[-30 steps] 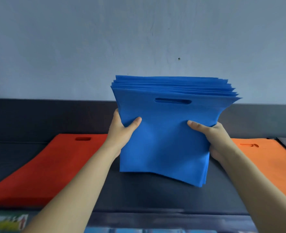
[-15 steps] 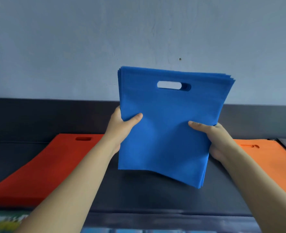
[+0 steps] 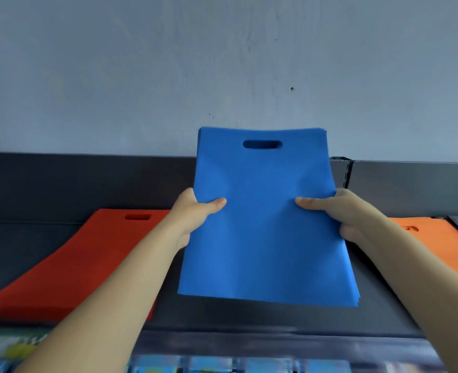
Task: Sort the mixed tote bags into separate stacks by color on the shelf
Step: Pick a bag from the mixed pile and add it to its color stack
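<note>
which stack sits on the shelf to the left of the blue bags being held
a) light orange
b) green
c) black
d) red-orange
d: the red-orange stack lies flat on the shelf to the left of the blue bags, which the left hand and right hand grip by the sides; the light orange stack is on the right.

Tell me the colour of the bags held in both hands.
Blue bags, seen in the head view.
</note>
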`<state>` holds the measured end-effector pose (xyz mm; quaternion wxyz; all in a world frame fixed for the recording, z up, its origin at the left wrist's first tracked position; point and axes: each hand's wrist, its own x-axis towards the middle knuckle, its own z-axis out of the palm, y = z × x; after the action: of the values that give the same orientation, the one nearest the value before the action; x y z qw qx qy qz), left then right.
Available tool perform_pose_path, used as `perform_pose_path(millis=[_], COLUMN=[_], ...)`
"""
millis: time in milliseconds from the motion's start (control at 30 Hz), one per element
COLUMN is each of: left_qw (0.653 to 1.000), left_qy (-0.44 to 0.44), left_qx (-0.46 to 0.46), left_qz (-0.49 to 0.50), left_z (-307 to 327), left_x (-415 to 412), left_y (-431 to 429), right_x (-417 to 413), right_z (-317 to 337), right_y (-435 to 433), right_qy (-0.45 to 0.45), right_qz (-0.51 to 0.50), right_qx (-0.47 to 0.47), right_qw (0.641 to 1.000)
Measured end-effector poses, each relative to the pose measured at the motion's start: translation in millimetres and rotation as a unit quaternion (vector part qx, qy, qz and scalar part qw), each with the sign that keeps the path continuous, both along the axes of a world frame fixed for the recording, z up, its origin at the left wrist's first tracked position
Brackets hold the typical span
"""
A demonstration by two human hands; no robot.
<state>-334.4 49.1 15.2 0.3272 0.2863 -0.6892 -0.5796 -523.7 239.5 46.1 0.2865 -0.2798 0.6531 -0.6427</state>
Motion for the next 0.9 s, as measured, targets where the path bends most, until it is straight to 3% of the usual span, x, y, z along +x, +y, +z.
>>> perform_pose_path(millis=[167, 300, 400, 467, 533, 633, 733, 900], left_qw=[0.986, 0.945, 0.894, 0.863, 0.857, 0.837, 0.793, 0.782], left_qy=[-0.158, -0.309, -0.398, -0.405, -0.344, -0.298, -0.374, -0.394], left_qx=[0.039, -0.066, -0.182, -0.285, -0.373, -0.46, -0.471, -0.475], left_qz=[0.03, 0.082, 0.094, 0.104, 0.087, -0.004, -0.097, -0.093], left_z=[-36, -74, -81, -83, -80, -79, -102, -116], left_x=[-4, -5, -6, -8, -12, -20, -28, -31], left_y=[-4, 2, 2, 1, 9, 29, 37, 30], right_x=[-13, -18, -21, -22, -22, -21, -20, -20], right_z=[-47, -90, -107, -109, -110, -109, -110, -103], right_y=[-21, -32, -34, -35, -37, -38, -38, -12], right_qy=[-0.01, 0.019, 0.03, 0.036, 0.036, 0.042, 0.044, 0.194], right_qz=[-0.047, -0.054, -0.07, -0.081, -0.085, -0.091, -0.1, -0.107], right_qx=[0.152, 0.256, 0.283, 0.283, 0.277, 0.272, 0.265, 0.262], right_qw=[0.987, 0.965, 0.956, 0.955, 0.956, 0.957, 0.958, 0.939])
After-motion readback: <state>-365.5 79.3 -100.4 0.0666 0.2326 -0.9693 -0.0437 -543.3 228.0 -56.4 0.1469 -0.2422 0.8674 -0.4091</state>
